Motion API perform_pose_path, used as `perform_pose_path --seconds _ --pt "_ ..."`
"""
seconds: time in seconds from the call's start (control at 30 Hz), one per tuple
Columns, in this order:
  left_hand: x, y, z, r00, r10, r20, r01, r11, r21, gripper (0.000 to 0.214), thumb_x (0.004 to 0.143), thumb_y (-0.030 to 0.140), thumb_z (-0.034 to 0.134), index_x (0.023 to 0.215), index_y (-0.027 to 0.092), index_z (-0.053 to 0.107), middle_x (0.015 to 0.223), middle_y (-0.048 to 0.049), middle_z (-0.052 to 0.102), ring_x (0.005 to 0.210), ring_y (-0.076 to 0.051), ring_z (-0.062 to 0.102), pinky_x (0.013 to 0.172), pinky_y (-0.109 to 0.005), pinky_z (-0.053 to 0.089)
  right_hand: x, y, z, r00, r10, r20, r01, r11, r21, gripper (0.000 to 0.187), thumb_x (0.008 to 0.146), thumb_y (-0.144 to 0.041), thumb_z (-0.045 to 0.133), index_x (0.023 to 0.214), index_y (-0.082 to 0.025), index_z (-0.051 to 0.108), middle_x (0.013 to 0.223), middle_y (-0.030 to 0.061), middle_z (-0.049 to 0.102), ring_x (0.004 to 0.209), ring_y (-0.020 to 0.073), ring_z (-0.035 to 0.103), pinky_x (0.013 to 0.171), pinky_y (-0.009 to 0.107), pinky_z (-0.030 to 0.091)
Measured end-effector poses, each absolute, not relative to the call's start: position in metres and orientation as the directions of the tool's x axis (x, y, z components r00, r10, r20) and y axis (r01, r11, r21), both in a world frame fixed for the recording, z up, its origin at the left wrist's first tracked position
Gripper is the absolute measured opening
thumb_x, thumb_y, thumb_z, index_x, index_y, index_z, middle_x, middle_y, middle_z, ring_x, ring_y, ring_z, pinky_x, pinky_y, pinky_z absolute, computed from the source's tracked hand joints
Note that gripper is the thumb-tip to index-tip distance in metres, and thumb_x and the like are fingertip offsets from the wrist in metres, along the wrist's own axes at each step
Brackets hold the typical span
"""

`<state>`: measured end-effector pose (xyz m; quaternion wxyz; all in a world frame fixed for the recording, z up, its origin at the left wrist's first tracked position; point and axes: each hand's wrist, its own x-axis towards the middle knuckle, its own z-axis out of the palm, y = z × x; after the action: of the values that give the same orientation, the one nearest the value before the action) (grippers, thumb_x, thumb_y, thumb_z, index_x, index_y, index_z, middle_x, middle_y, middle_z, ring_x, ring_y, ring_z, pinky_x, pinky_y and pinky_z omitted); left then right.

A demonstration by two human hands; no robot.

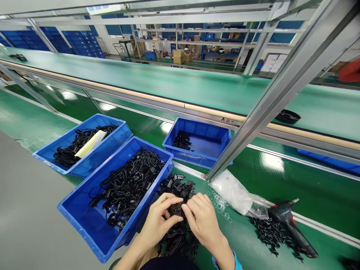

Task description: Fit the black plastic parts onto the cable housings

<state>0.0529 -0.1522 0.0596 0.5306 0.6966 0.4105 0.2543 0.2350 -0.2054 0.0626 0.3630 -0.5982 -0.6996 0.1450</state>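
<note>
Between my two hands is a small black plastic part (176, 210) with a flat face. My left hand (161, 217) grips it between thumb and fingers from the left. From the right, my right hand (201, 217) pinches at its edge, and its fingertips hide whatever may be in them. Beneath and behind the hands lies a pile of black cabled parts (180, 187) on the green bench. Just right of my right hand, clear rings (221, 202) are scattered.
Blue bins with black cables (129, 180) stand at left; another blue bin (208, 144) holds small black pieces. A plastic bag (236, 193), a power screwdriver (292, 225) and curved black pieces (270, 232) lie at right. A metal post (253, 116) rises before the conveyor belt (157, 82).
</note>
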Motion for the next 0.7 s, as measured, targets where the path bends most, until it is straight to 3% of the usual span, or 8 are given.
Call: perform_pose_path --seconds 0.07,0.27,0.37,0.5,0.57,0.7 --pt "0.053 -0.154 0.06 0.534 0.842 -0.069 0.347 -0.143 0.927 0.035 0.081 0.024 0.072 0.116 0.03 0.069 0.111 -0.0035 0.056 0.069 -0.009 0.056 0.055 -0.019 0.049 0.238 -0.206 0.062 -0.019 0.957 0.288 0.729 0.211 -0.651 0.04 0.105 -0.03 0.037 0.067 -0.019 0.039 0.066 -0.0018 0.044 0.067 0.0163 0.038 0.067 0.034 0.025" --pt "0.051 -0.157 0.059 0.57 0.813 -0.119 0.409 -0.156 0.899 0.036 0.081 0.027 0.072 0.117 0.029 0.067 0.107 -0.0034 0.058 0.065 -0.01 0.057 0.051 -0.02 0.049 0.239 -0.211 0.049 -0.07 0.981 0.184 0.709 0.178 -0.682 0.027 0.104 -0.029 0.034 0.081 -0.021 0.044 0.078 0.0002 0.053 0.075 0.0177 0.044 0.074 0.033 0.029" --pt "0.055 -0.154 0.048 0.592 0.803 -0.076 0.458 -0.257 0.851 0.033 0.081 0.026 0.073 0.114 0.029 0.067 0.104 -0.0037 0.061 0.081 -0.018 0.063 0.067 -0.025 0.055 0.234 -0.208 0.021 0.035 0.992 0.121 0.674 0.066 -0.736 0.041 0.106 -0.037 0.027 0.07 -0.022 0.04 0.067 0.0001 0.051 0.066 0.0173 0.046 0.067 0.031 0.029" --pt "0.067 -0.127 0.016 0.564 0.825 -0.033 0.64 -0.411 0.649 0.033 0.086 0.025 0.064 0.119 0.026 0.064 0.108 -0.0067 0.063 0.094 -0.025 0.066 0.082 -0.036 0.056 0.234 -0.204 -0.009 0.182 0.98 -0.077 0.524 -0.163 -0.836 0.045 0.104 -0.049 0.028 0.076 -0.023 0.05 0.068 0.0001 0.057 0.066 0.018 0.055 0.064 0.029 0.031" --pt "0.069 -0.103 0.003 0.568 0.823 -0.019 0.704 -0.474 0.528 0.031 0.089 0.026 0.059 0.119 0.024 0.065 0.11 -0.0086 0.066 0.1 -0.027 0.065 0.086 -0.038 0.055 0.239 -0.208 -0.017 0.22 0.969 -0.11 0.495 -0.208 -0.844 0.037 0.103 -0.048 0.033 0.085 -0.024 0.053 0.072 -0.0012 0.06 0.067 0.0176 0.056 0.062 0.028 0.031" --pt "0.047 -0.032 -0.012 0.482 0.872 0.081 0.81 -0.479 0.337 0.034 0.098 0.034 0.042 0.114 0.016 0.066 0.112 -0.0131 0.068 0.104 -0.028 0.064 0.096 -0.04 0.048 0.265 -0.229 -0.043 0.338 0.93 -0.147 0.485 -0.306 -0.819 0.031 0.099 -0.043 0.044 0.078 -0.024 0.054 0.065 -0.0044 0.056 0.059 0.0149 0.053 0.057 0.026 0.032"
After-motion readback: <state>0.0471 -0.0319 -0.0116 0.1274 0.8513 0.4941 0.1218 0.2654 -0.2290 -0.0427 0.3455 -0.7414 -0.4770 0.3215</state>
